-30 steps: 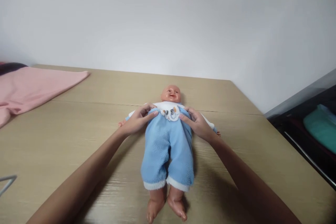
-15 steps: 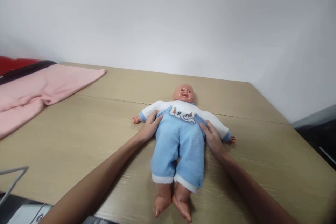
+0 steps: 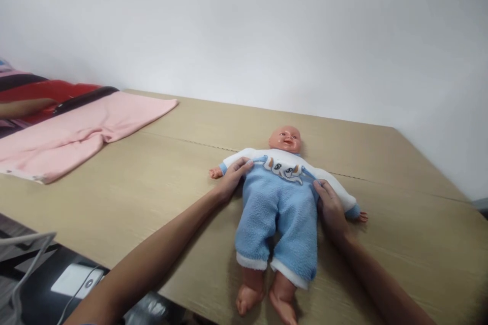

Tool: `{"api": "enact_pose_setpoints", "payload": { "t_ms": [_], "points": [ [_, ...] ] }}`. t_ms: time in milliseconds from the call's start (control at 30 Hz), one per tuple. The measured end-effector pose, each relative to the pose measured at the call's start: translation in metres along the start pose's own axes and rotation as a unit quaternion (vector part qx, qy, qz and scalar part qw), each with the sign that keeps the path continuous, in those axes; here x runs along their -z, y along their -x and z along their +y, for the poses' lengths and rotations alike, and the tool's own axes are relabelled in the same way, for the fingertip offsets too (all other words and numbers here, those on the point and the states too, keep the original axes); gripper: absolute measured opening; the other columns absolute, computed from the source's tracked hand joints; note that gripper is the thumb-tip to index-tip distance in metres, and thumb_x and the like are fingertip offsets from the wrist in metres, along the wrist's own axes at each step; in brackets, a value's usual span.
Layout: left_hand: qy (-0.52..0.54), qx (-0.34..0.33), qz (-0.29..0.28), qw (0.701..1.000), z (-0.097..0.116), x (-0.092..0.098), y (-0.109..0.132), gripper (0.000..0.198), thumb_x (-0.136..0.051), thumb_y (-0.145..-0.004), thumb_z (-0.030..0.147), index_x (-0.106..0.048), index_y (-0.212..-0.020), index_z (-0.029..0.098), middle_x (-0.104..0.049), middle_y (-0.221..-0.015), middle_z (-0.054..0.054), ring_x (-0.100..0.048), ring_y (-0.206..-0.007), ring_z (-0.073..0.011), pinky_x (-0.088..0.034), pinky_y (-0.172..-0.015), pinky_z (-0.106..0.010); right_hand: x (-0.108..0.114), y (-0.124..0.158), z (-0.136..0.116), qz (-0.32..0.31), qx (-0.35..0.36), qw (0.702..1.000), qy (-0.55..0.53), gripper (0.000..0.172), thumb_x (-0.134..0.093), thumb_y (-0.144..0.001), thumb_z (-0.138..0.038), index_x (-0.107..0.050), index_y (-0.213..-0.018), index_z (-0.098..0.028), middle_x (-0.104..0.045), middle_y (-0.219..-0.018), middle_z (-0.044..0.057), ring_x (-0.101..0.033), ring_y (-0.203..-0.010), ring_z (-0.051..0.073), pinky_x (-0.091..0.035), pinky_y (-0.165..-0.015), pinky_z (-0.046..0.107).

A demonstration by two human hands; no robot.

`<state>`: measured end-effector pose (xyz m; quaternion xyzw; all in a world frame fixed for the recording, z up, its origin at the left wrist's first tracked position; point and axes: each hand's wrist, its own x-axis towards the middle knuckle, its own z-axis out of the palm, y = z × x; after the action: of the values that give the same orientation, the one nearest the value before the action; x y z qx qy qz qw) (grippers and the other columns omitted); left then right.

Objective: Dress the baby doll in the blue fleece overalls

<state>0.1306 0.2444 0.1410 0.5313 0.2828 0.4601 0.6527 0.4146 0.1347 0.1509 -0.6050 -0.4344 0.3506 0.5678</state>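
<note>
A baby doll (image 3: 285,139) lies on its back on the table, head away from me, arms spread and bare feet toward me. It wears a romper (image 3: 282,208) with a fuzzy blue lower part, white sleeves and an elephant face on the chest. My left hand (image 3: 234,177) is closed at the romper's chest, pinching the cloth near one end of the blue trim. On the other side my right hand (image 3: 330,205) pinches the cloth by the opposite end of the trim. Its lower fingers are partly hidden along the doll's side.
A pink cloth (image 3: 95,129) lies at the left, beside a red and black item (image 3: 76,92) where another person's arm (image 3: 26,108) shows. A white wall (image 3: 244,45) stands behind the table (image 3: 152,208). Below the near edge is a white box-like device (image 3: 76,280) with a cable.
The view has swung left, so the doll appears farther right and another person's arm shows. Both hands stay at the chest cloth, now pinching the trim's ends more clearly.
</note>
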Motion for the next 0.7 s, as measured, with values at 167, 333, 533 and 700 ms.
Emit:
{"api": "enact_pose_setpoints", "payload": {
  "t_ms": [167,333,533,700],
  "points": [
    [-0.007,-0.007,0.023,1.0,0.001,-0.003,0.0,0.045,-0.082,-0.094,0.062,-0.068,-0.094,0.02,-0.057,-0.09,0.0,-0.049,-0.087,-0.0188,-0.039,-0.084,-0.033,-0.001,0.001,-0.005,-0.002,0.024,0.997,0.078,0.047,-0.071,-0.088,-0.071,-0.067,-0.1,-0.026,-0.066,-0.089,0.001,-0.06,-0.091,0.027,-0.051,-0.085,0.038],
    [-0.029,-0.005,0.033,0.999,0.005,-0.006,-0.001,0.05,-0.082,-0.091,0.067,-0.067,-0.092,0.02,-0.057,-0.088,0.0,-0.05,-0.086,-0.0194,-0.041,-0.085,-0.035,0.001,-0.005,0.002,-0.005,0.013,0.995,0.098,0.054,-0.07,-0.084,-0.077,-0.068,-0.104,-0.026,-0.073,-0.093,0.004,-0.065,-0.092,0.03,-0.053,-0.087,0.043],
    [-0.05,-0.004,0.03,0.998,0.006,-0.007,-0.002,0.054,-0.078,-0.091,0.073,-0.063,-0.095,0.021,-0.055,-0.091,0.001,-0.051,-0.089,-0.0194,-0.042,-0.087,-0.034,0.004,-0.012,0.017,0.007,0.03,0.994,0.106,0.055,-0.068,-0.085,-0.08,-0.069,-0.102,-0.028,-0.077,-0.095,0.005,-0.069,-0.095,0.034,-0.054,-0.089,0.047],
    [-0.061,-0.03,0.069,0.995,0.004,-0.009,-0.003,0.058,-0.081,-0.087,0.076,-0.064,-0.104,0.023,-0.062,-0.096,-0.001,-0.056,-0.093,-0.0209,-0.046,-0.087,-0.033,0.001,-0.007,0.013,0.047,0.061,0.991,0.111,0.053,-0.063,-0.092,-0.079,-0.067,-0.099,-0.027,-0.071,-0.089,0.004,-0.066,-0.091,0.031,-0.053,-0.085,0.044]
  ]
}}
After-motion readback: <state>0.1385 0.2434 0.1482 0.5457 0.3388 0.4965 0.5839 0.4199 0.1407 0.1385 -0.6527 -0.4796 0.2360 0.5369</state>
